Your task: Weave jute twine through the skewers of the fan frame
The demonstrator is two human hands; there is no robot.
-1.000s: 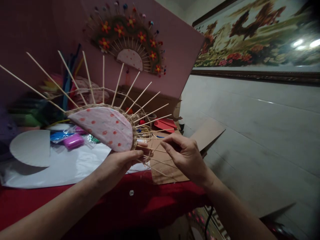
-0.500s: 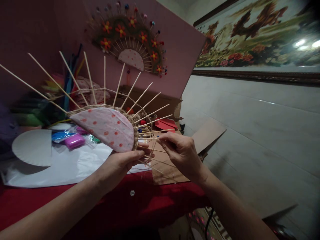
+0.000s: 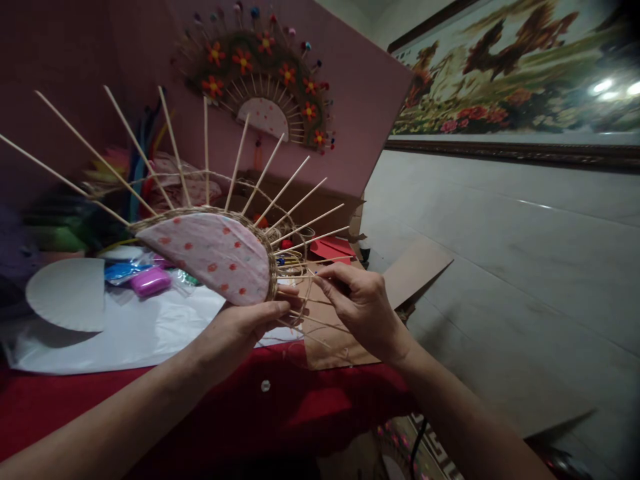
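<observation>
A half-round fan frame [image 3: 210,257], covered in pink cloth with small red flowers, is held up in my left hand [image 3: 263,317]. The thumb lies on its front at the lower right corner, and the fingers are behind. Thin wooden sticks [image 3: 273,167] fan out from its curved edge, which is bound with twisted twine [image 3: 273,270]. A loose loop of twine [image 3: 240,183] runs across and behind the sticks. My right hand [image 3: 357,303] pinches the twine close to the sticks on the right; the fingertips partly hide the exact grip.
A finished-looking flowered fan [image 3: 263,117] stands against a pink board [image 3: 365,87]. On the red-covered table [image 3: 200,413] lie a white half disc [image 3: 65,293], bagged purple clay [image 3: 150,282], white sheeting [image 3: 125,333], brown cardboard [image 3: 340,350] and red paper [image 3: 333,250]. A tiled wall is at right.
The fan frame has tilted slightly, its stick tips shifting a little outward in view. Both hands keep nearly the same place and hold.
</observation>
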